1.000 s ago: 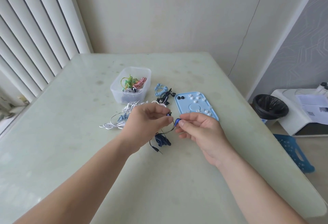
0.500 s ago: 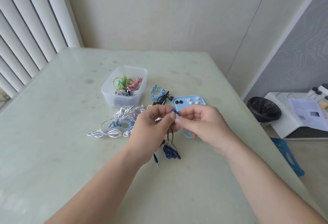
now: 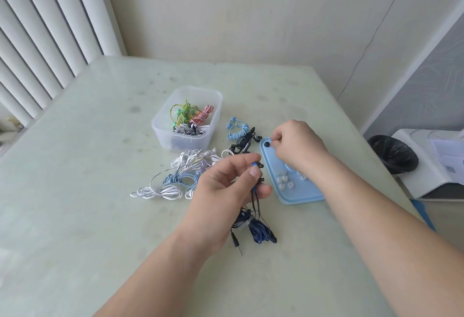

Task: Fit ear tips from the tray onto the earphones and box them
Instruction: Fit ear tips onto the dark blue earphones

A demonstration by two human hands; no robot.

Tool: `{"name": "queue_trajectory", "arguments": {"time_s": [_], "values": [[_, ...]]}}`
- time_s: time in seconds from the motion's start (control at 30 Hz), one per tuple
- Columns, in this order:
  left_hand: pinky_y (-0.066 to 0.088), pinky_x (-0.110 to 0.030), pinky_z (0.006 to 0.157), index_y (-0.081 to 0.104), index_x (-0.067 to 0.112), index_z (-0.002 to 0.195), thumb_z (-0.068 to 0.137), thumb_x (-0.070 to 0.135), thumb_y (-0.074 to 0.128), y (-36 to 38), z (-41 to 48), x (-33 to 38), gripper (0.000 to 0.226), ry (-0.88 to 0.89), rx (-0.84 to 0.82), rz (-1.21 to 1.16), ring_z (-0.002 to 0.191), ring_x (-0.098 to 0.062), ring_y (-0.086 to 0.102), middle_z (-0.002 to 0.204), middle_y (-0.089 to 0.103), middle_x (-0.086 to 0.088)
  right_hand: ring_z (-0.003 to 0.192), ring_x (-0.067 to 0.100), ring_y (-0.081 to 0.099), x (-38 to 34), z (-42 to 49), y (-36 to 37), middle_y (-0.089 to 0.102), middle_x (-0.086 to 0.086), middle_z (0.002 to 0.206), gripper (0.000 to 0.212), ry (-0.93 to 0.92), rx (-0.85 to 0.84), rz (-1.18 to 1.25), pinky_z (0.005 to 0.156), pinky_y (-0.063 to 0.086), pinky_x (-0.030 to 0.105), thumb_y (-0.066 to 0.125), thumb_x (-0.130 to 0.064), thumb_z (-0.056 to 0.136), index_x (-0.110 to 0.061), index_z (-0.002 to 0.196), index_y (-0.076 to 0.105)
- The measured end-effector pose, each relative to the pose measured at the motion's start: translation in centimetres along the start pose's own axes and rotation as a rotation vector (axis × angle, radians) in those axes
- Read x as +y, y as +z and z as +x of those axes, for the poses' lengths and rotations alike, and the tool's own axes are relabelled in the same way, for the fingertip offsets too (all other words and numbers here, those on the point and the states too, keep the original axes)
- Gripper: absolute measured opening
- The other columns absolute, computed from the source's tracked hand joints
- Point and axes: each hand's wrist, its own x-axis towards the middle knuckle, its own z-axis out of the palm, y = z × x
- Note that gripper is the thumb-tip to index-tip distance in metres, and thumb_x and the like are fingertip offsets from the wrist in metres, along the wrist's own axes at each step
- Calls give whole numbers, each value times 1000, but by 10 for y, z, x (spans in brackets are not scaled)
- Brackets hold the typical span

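Note:
My left hand (image 3: 226, 186) pinches the dark blue earphones (image 3: 254, 226) just below their two buds, and the coiled cable and jack hang down onto the table. My right hand (image 3: 298, 143) is over the far left corner of the light blue tray (image 3: 296, 197). Its thumb and forefinger are pinched together right beside a black ear tip (image 3: 267, 144), seemingly on a second black tip that the fingertips hide. Several white ear tips (image 3: 283, 182) lie in the tray near my right wrist. A clear plastic box (image 3: 160, 133) holding several coiled earphones stands behind to the left.
Loose white and blue earphones (image 3: 180, 173) lie in a pile left of my hands. A light blue coiled pair (image 3: 236, 131) and a black pair (image 3: 244, 141) lie between the box and the tray. Off the table's right edge are a black bin (image 3: 393, 156) and a white unit (image 3: 431, 163).
My right hand left the earbud and reached forward to the tray's far left corner. My left hand kept the dark blue earphones and sank slightly. The camera view shifted.

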Motion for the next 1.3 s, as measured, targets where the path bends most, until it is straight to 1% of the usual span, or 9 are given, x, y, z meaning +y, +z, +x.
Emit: {"name": "queue_trajectory", "arguments": {"time_s": [0.07, 0.13, 0.2, 0.33, 0.43, 0.57, 0.7, 0.97, 1.3], "values": [[61, -44, 89, 72, 7, 116, 100, 4, 62, 0, 1, -1, 19, -5, 15, -22, 80, -29, 71, 89, 63, -7, 80, 22, 67, 1, -6, -7, 71, -3, 86, 9, -46, 63, 138, 73, 56, 28, 66, -17, 89, -21, 86, 74], [61, -46, 90, 72, 7, 116, 100, 4, 62, 0, 0, -1, 19, 1, 26, -22, 82, -30, 73, 89, 65, -8, 68, 12, 67, -4, -25, -18, 74, -2, 80, 8, -66, 80, 459, 64, 54, 19, 72, -13, 88, -18, 89, 77], [62, -46, 89, 72, 6, 114, 100, 4, 63, 0, 0, 1, 17, 13, 38, -19, 84, -32, 75, 89, 67, -9, 57, 10, 64, -12, -50, -25, 76, 6, 77, 9, -43, -2, 830, 53, 48, 19, 75, -8, 88, -14, 94, 78], [63, -43, 80, 70, 1, 111, 96, 1, 67, -1, -1, 4, 15, 24, 54, -24, 79, -34, 75, 92, 73, -17, 68, 22, 69, -20, -87, -17, 75, 19, 85, 19, 48, -136, 1362, 57, 53, 27, 77, 4, 82, -2, 100, 75], [62, -44, 79, 68, 3, 114, 95, 1, 69, -3, -3, 4, 19, 37, 52, -34, 78, -34, 75, 96, 72, -21, 66, 19, 68, -23, -99, -4, 75, 17, 88, 17, 110, -159, 1573, 60, 57, 26, 72, 1, 83, -1, 100, 73], [62, -43, 77, 72, 5, 108, 96, 4, 69, -2, -5, 3, 12, 58, 28, 41, 78, -32, 74, 94, 75, -16, 65, 17, 64, -21, -101, 1, 76, 15, 88, 19, 68, -167, 1594, 54, 51, 25, 72, -5, 80, -3, 98, 73], [62, -42, 70, 71, 6, 106, 95, 5, 70, -3, -3, 6, 11, 110, 41, 68, 78, -29, 74, 93, 70, -15, 63, 17, 60, -16, -100, 4, 71, 7, 75, 18, 25, -196, 1530, 51, 41, 25, 74, -10, 73, -9, 90, 75], [63, -45, 70, 71, 5, 104, 94, 6, 72, -5, -2, 6, 11, 148, 54, 119, 75, -26, 71, 88, 69, -11, 62, 25, 58, -18, -100, 10, 66, 11, 68, 12, 16, -222, 1618, 57, 46, 29, 73, -8, 74, -11, 84, 78], [62, -42, 72, 69, 7, 102, 93, 5, 72, -5, -2, 5, 9, 163, 34, 120, 75, -25, 73, 86, 70, -7, 58, 23, 58, -18, -101, 10, 64, 13, 64, 11, -15, -193, 1646, 57, 51, 28, 72, -5, 75, -9, 83, 78]]}}
